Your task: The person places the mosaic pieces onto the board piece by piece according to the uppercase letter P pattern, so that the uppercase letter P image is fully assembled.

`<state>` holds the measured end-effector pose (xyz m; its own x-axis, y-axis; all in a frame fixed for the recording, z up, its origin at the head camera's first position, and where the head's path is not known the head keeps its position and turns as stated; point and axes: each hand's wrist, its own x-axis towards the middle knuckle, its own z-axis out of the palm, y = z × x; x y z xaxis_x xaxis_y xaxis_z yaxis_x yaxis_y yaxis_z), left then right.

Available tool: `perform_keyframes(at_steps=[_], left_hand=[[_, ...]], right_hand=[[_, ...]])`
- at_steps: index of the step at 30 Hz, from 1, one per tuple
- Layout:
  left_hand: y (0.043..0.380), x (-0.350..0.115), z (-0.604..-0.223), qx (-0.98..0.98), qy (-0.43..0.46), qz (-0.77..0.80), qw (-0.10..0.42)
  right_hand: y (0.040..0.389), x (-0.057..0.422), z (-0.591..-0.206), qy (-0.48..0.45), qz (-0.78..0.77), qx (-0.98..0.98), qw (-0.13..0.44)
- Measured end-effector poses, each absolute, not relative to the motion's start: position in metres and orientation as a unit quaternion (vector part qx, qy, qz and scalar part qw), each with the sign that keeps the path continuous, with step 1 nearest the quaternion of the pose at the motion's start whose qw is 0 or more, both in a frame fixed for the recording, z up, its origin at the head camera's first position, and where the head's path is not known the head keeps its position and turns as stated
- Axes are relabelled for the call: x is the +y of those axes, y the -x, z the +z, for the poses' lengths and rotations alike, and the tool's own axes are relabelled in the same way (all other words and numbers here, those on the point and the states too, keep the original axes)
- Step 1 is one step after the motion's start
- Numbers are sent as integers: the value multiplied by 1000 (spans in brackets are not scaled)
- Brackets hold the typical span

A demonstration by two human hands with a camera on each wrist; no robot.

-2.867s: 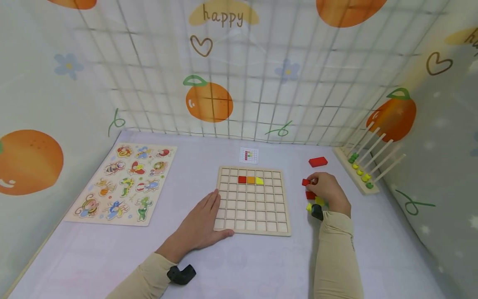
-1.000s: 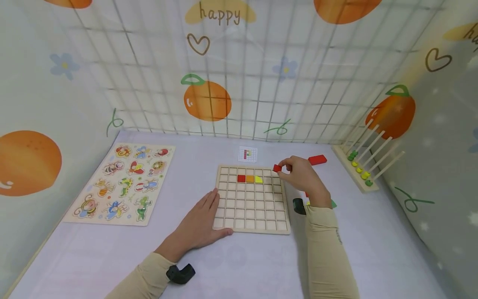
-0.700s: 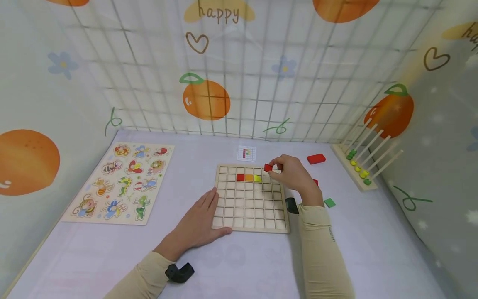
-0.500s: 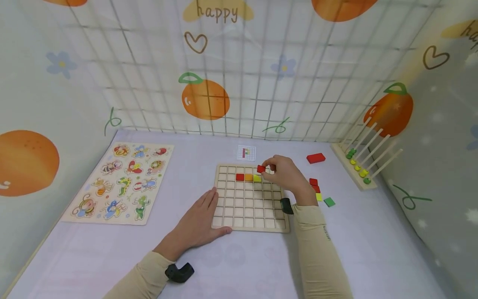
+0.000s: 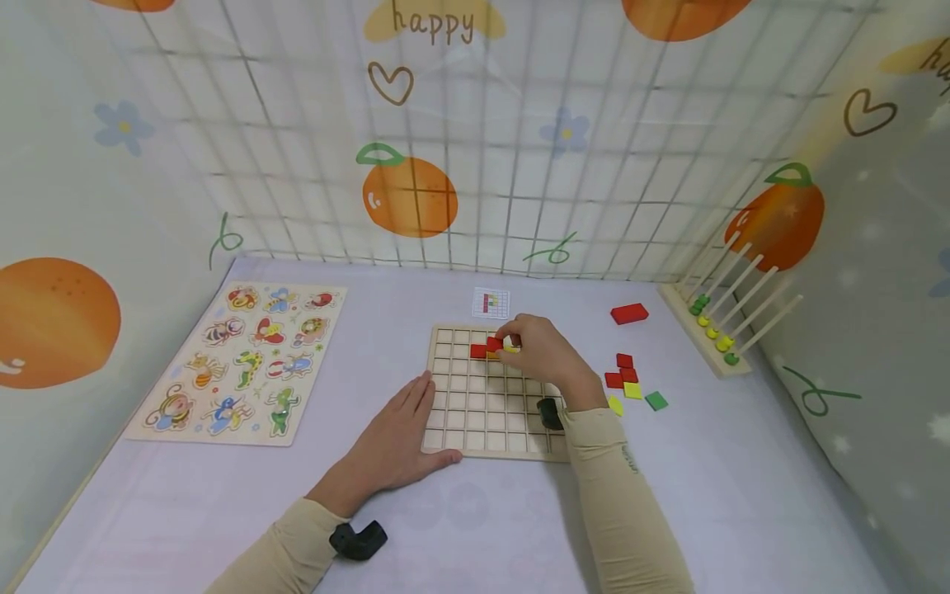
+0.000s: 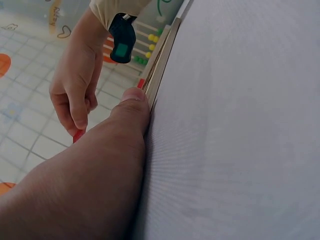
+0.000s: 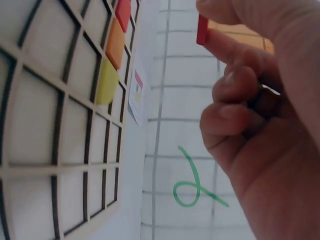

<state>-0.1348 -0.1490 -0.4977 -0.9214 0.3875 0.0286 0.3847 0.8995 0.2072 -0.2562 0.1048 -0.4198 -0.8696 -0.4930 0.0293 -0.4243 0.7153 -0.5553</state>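
Note:
My right hand (image 5: 545, 356) pinches a small red tile (image 5: 494, 342) between thumb and forefinger. In the right wrist view that red tile (image 7: 202, 31) is held edge-on, raised off the wooden grid board (image 5: 475, 412). Three tiles sit in a row in the board: a red one (image 7: 123, 14), an orange one (image 7: 115, 45) and a yellow one (image 7: 107, 82) with a cut or rounded corner. From the head, the held tile and fingers partly cover the orange and yellow ones. My left hand (image 5: 389, 437) rests against the board's left edge, fingers straight, thumb at its near corner.
Right of the board lie several loose red, yellow and green tiles (image 5: 656, 401), with a longer red block (image 5: 629, 313) behind them. A small pattern card (image 5: 491, 303) lies behind the board. An insect puzzle (image 5: 245, 363) is at left, a peg bead stand (image 5: 705, 330) at right.
My right hand picked up a red tile from the loose pieces and carried it left over the board, to above the orange tile. The left hand stays in place.

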Motion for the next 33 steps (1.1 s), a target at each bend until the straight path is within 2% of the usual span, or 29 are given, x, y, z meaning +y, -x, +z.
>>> perform_keyframes(at_steps=[13, 22, 33], left_hand=[[134, -150, -502, 975, -201, 91, 0], [134, -150, -501, 974, -203, 96, -1], [135, -149, -502, 975, -202, 91, 0]], right_hand=[[254, 85, -428, 270, -254, 925, 78], [251, 75, -433, 241, -237, 935, 107], [253, 72, -440, 248, -221, 938, 102]])
